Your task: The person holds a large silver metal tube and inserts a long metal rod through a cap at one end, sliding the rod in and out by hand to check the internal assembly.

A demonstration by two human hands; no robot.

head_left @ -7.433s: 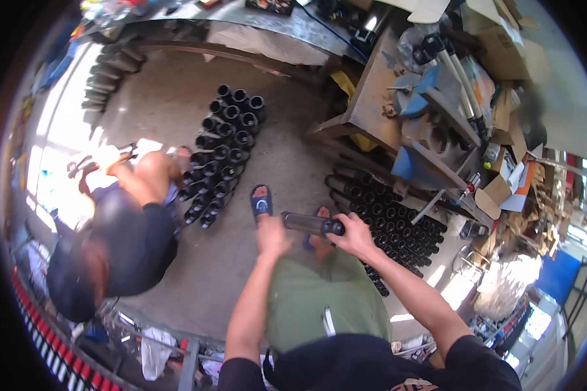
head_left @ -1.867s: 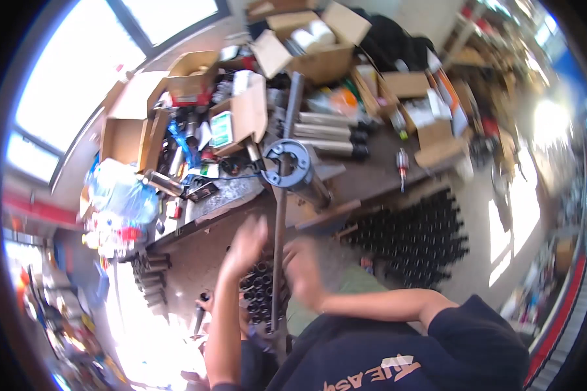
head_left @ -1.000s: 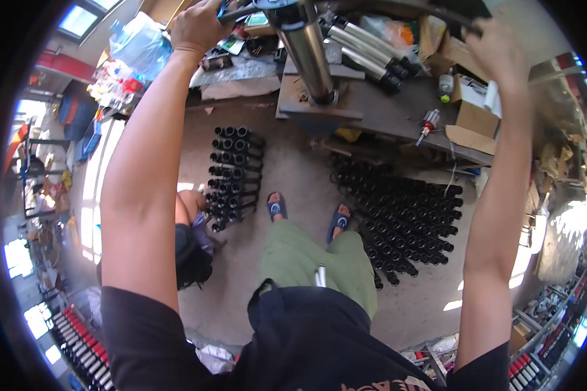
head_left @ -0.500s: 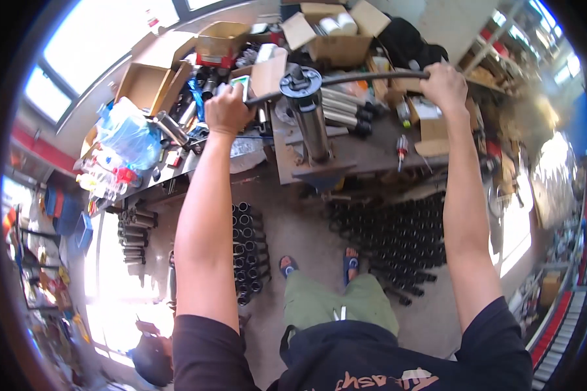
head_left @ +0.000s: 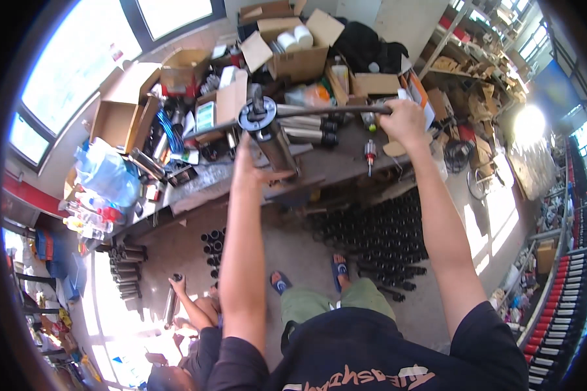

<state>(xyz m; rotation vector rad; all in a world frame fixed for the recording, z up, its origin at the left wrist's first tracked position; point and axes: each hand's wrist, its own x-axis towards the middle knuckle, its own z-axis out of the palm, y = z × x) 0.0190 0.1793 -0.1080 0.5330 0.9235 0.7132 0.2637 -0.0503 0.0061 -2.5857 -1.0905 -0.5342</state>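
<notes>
Your right hand [head_left: 403, 121] is closed around the far right end of a long dark metal bar [head_left: 336, 111], which runs left to a round blue-rimmed head [head_left: 257, 115] atop a steel tube [head_left: 277, 144] standing up from the bench [head_left: 319, 168]. Your left hand [head_left: 251, 171] lies open against the lower part of that tube, steadying it rather than gripping. The bar looks stiff and heavy, so hold it well out at the end as you do, where leverage is best. The tube looks smooth and possibly oily, likely to slip under a flat palm; wrapping your fingers around it would hold better. Cardboard boxes [head_left: 293, 49] crowd the far bench, black tubes [head_left: 388, 241] cover the floor, and another person [head_left: 189, 332] crouches near left.
</notes>
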